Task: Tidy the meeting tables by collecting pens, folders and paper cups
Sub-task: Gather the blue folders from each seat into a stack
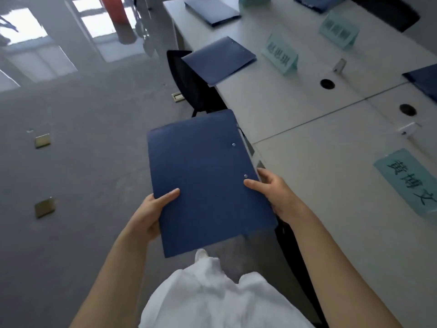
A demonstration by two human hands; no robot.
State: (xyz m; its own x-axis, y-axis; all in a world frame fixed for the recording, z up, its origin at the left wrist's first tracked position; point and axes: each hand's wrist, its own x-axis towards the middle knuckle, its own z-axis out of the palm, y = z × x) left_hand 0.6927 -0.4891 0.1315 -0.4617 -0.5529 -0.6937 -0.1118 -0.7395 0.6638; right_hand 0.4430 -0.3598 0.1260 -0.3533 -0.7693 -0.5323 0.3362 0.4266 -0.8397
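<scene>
Two hands on one folder (208, 183), head view only. You carry it in front of you, off the table (331, 185), over the floor (82, 150) beside the table edge. Your left hand (151, 214) is closed on the folder's left edge near the bottom, thumb on top, fingers under and out of sight. Your right hand (276, 192) is closed on the right edge, thumb on the cover just below the lower rivet, fingers wrapped around the side. A grip on both long edges keeps the flat folder level and stops it flopping open, I judge; it also leaves the top free to stack the next one.

More folders wait on the table: the next folder (218, 59) lies ahead, overhanging the table edge above a chair (189, 86), so it looks easy to pinch from the side. A far folder (211, 9) sits beyond it, also near the edge. Two more show at the right and top, partly cut off. Name cards (280, 55) stand by each seat. No pens or cups visible here. Likely step: walking along the table to collect folders, early to mid task.
</scene>
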